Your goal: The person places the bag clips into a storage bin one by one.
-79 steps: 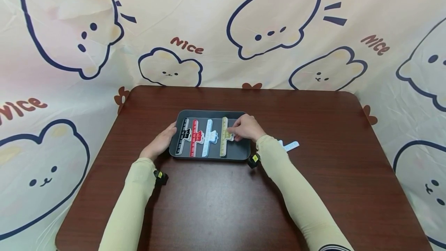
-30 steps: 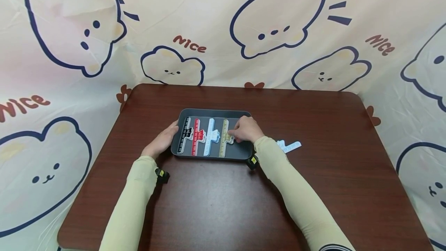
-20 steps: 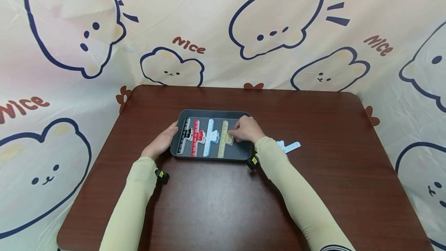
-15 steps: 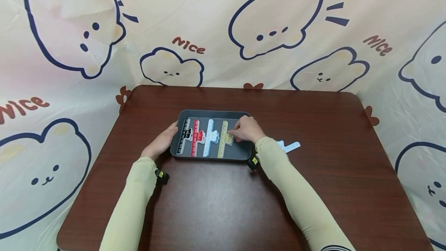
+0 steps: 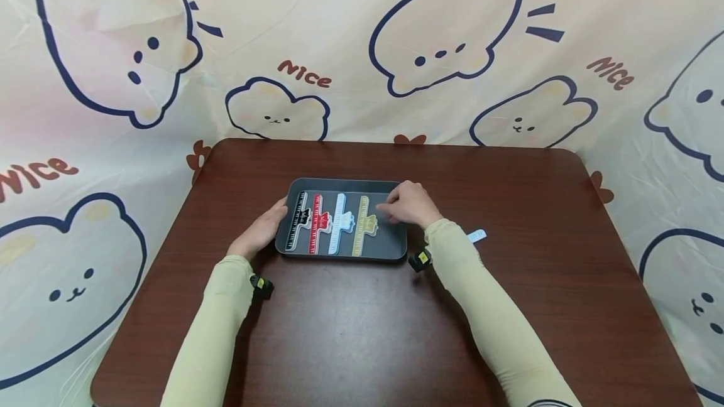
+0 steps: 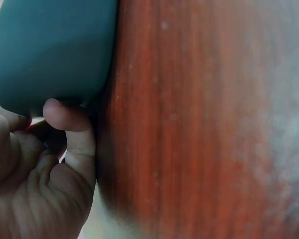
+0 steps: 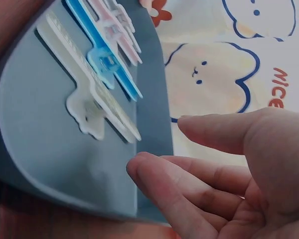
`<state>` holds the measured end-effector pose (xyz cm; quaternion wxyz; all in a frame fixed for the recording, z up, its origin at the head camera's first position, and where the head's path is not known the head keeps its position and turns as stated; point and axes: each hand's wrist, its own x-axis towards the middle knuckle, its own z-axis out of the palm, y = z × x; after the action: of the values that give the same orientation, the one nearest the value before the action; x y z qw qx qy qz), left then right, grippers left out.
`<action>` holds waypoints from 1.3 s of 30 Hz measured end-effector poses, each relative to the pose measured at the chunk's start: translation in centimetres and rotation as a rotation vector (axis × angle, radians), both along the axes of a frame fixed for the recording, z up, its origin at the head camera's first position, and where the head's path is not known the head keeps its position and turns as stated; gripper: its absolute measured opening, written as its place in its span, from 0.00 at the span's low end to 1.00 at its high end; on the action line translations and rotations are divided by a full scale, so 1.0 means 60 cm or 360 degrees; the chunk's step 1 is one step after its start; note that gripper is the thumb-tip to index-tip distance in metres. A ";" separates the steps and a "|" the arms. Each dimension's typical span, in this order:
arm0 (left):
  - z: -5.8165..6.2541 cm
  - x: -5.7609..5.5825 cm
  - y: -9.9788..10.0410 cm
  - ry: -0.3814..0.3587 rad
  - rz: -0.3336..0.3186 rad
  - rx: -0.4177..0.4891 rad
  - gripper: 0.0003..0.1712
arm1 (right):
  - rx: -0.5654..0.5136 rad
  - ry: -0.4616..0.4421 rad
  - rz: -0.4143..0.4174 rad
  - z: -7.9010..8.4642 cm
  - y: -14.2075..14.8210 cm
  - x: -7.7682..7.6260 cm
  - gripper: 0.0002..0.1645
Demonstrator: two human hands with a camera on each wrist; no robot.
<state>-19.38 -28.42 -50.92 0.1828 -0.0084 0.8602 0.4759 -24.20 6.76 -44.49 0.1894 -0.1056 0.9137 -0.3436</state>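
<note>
Four ruler-edged clips lie side by side in a dark grey tray (image 5: 390, 251): black (image 5: 295, 231), red (image 5: 313, 231), light blue (image 5: 337, 228) and, rightmost, yellow (image 5: 360, 231). My left hand (image 5: 259, 230) holds the tray's left end; in the left wrist view its thumb (image 6: 65, 117) presses the outer wall. Over the tray's right part is my right hand (image 5: 414, 205), fingers loosely bent, thumb and forefinger apart with nothing between them. The right wrist view shows the yellow clip (image 7: 89, 87) flat on the tray floor, a short way from the fingertips.
A pale blue clip (image 5: 477, 235) lies on the brown table (image 5: 339, 331) right of the tray, mostly hidden behind the right sleeve (image 5: 481, 300). A cartoon-printed cloth (image 5: 351, 30) hangs behind the table and at both sides.
My right hand has let go of the yellow clip and moved right, away from it. That clip sits slightly further left than at first. The left hand keeps its hold on the tray.
</note>
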 end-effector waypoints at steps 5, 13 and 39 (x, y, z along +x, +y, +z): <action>-0.003 -0.001 0.000 0.0022 -0.0010 0.0035 0.34 | -0.0012 -0.0033 -0.0028 0.008 0.027 -0.003 0.17; -0.008 -0.004 -0.002 0.0009 0.0004 0.0015 0.34 | 0.0026 -0.0076 -0.0032 0.025 0.091 -0.006 0.22; -0.003 -0.001 -0.002 -0.0022 0.0001 -0.0010 0.34 | 0.0319 -0.0054 0.0194 -0.035 0.225 0.004 0.10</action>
<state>-19.42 -28.54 -51.09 0.1886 -0.0127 0.8604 0.4732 -23.95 20.28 -46.61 0.2349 -0.1355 0.9321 -0.2401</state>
